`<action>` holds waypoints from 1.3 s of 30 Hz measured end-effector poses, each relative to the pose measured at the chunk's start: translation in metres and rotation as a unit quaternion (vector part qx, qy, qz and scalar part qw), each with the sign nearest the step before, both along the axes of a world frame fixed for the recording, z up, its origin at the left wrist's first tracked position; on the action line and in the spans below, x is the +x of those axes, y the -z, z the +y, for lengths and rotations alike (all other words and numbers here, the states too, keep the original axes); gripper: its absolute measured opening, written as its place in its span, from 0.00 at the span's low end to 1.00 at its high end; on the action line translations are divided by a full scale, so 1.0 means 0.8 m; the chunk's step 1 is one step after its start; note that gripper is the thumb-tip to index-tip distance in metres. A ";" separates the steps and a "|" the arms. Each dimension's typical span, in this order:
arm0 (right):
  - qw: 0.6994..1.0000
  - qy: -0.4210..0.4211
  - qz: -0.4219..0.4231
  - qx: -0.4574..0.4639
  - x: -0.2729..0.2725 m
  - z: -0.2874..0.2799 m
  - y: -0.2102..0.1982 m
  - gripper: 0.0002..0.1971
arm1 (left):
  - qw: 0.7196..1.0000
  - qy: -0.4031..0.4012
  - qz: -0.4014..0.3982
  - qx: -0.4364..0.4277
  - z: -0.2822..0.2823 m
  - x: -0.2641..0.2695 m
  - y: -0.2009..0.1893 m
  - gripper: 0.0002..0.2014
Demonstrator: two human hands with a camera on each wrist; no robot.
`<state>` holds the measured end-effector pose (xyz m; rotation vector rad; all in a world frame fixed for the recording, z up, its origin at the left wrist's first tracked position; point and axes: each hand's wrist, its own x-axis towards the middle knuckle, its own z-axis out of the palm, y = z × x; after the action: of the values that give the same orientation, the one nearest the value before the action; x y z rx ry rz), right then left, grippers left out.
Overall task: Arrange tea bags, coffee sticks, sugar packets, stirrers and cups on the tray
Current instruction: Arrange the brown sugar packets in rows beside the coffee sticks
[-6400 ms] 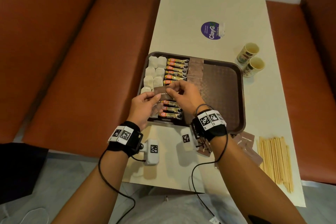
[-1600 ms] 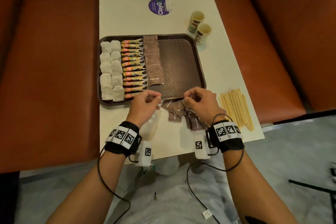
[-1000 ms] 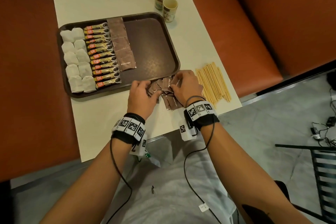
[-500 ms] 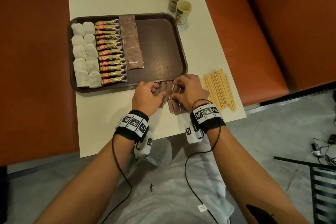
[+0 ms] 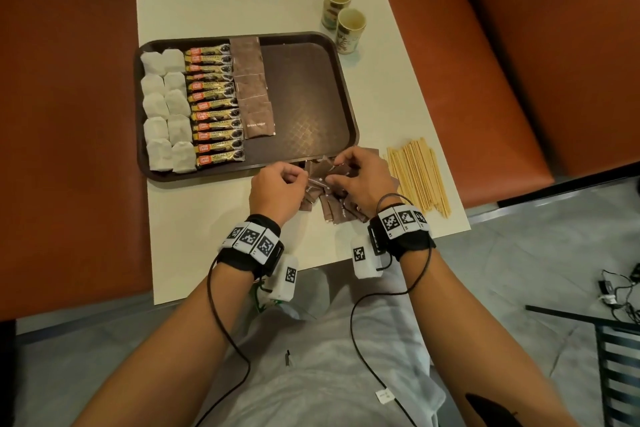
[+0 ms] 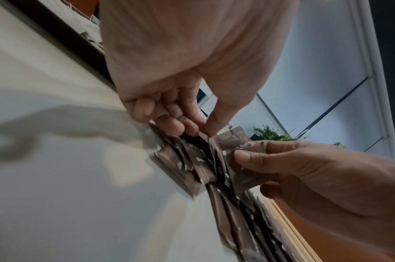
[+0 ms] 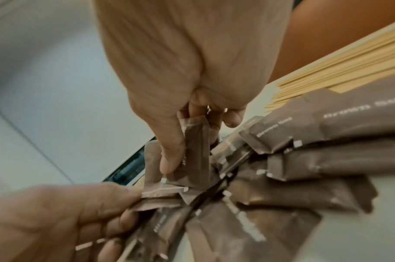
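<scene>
At the near edge of the tray (image 5: 348,107), both hands work the loose heap of brown sugar packets (image 5: 341,210) lying on the table (image 5: 207,239). The right hand (image 5: 360,180) has thumb and fingers (image 7: 171,159) curled round one packet (image 7: 195,150), lifted on end out of the heap. The left hand (image 5: 275,191) pinches the edge of a neighbouring packet (image 7: 160,192) between thumb and forefinger, its other fingers curled in. Sorting one packet free looks to be the step in hand. To do it well, I judge, each hand should come away with a single packet, flattened and turned print-up, then laid overlapping below the last one in the sugar column (image 5: 254,90), which sits beside the coffee sticks (image 5: 214,104) and tea bags (image 5: 166,107). Stirrers (image 5: 417,177) lie just right of the heap; the two cups (image 5: 343,17) stand off the tray's far corner, both yet to be placed.
</scene>
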<state>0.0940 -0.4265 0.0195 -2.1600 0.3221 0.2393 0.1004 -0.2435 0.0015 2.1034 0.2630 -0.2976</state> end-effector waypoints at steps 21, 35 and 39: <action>0.992 -0.097 -0.071 -0.022 -0.008 0.092 -0.025 0.26 | 0.900 -0.080 0.151 -0.402 0.072 -0.018 -0.025 0.11; 0.951 -0.155 -0.050 -0.263 -0.028 0.058 0.018 0.25 | 0.917 -0.135 0.159 -0.341 0.101 -0.034 -0.009 0.12; 0.941 -0.169 -0.083 -0.281 -0.029 0.064 0.020 0.18 | 0.918 -0.138 0.157 -0.336 0.103 -0.033 -0.011 0.12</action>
<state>0.0708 -0.3752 0.0035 -2.7809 -0.1014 0.1678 0.0740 -0.1612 0.0100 1.3135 0.5548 -0.4778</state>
